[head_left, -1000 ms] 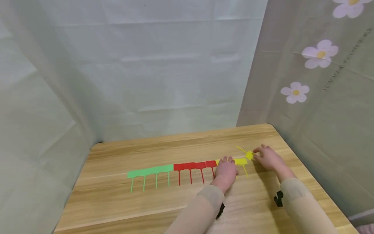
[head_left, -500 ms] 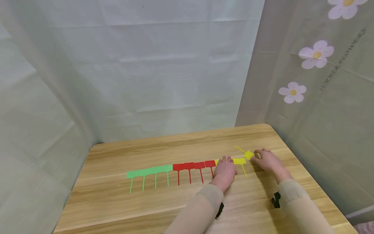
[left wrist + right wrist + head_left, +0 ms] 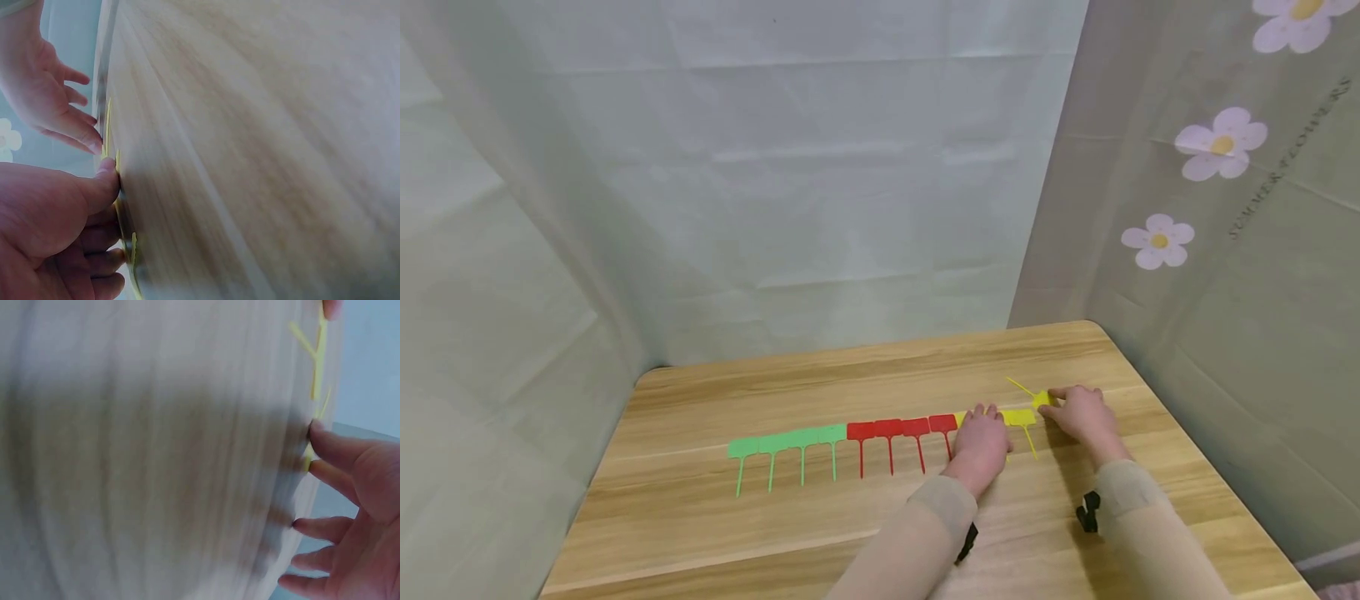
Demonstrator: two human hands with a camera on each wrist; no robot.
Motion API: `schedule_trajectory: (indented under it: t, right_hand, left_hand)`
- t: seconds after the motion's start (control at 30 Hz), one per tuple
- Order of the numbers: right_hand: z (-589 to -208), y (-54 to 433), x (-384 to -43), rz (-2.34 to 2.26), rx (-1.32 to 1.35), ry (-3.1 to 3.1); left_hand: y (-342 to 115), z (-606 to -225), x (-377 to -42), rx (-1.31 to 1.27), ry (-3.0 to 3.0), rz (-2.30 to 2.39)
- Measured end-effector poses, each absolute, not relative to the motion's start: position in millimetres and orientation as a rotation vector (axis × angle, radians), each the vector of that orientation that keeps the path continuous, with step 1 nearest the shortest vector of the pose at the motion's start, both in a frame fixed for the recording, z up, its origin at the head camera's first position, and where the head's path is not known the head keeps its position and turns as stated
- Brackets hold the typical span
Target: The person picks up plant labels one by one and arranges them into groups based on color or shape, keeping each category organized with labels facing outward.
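Observation:
T-shaped plastic plant labels lie in one row on the table, heads side by side and stems toward me: several green labels, then several red labels, then yellow labels. My left hand rests over the yellow part, fingers extended, and covers some of those labels. To its right, my right hand pinches the head of a separate yellow label between thumb and index finger. That label lies askew behind the row's right end, its stem pointing back and left. In the right wrist view, the other fingers are spread.
The wood-grain table has a back edge close to a pale cloth wall. Another cloth with printed flowers stands along the right side. Black wrist pieces hang under the sleeves.
My right hand has shifted a little left and closer to me, its thumb and index finger now further over the separate yellow label's head. My left hand and the row stay where they were.

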State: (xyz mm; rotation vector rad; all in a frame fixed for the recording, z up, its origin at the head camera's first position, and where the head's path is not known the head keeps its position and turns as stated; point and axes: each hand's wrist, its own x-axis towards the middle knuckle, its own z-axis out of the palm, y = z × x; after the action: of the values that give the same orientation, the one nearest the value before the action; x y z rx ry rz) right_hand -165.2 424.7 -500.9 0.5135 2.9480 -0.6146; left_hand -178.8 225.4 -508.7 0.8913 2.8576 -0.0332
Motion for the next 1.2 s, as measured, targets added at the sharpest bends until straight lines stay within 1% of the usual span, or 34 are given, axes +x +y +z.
schedule_trajectory:
  t: [0.23,0.4,0.63,0.87,1.0,1.2]
  right_hand:
    - [-493,416,-170,-0.572,0.620,2.914]
    - [-490,413,-173,-0.580,0.639,2.900]
    - [-491,413,-180,-0.584,0.610,2.912]
    - [-479,425,-177,-0.680,0.568,2.853]
    - [-473,428,-173,-0.658,0.618,2.823]
    - [-481,413,-178,-0.522,0.756,2.814]
  left_hand:
    - [226,-508,-178,0.883,2.850,-0.060]
    - [227,-509,-177,0.875,2.852,-0.052]
    - [229,-508,-178,0.867,2.857,-0.079]
    - [230,-507,-178,0.857,2.849,-0.073]
    - [230,-507,-179,0.843,2.842,-0.065]
    - [229,-510,-180,0.855,2.853,-0.049]
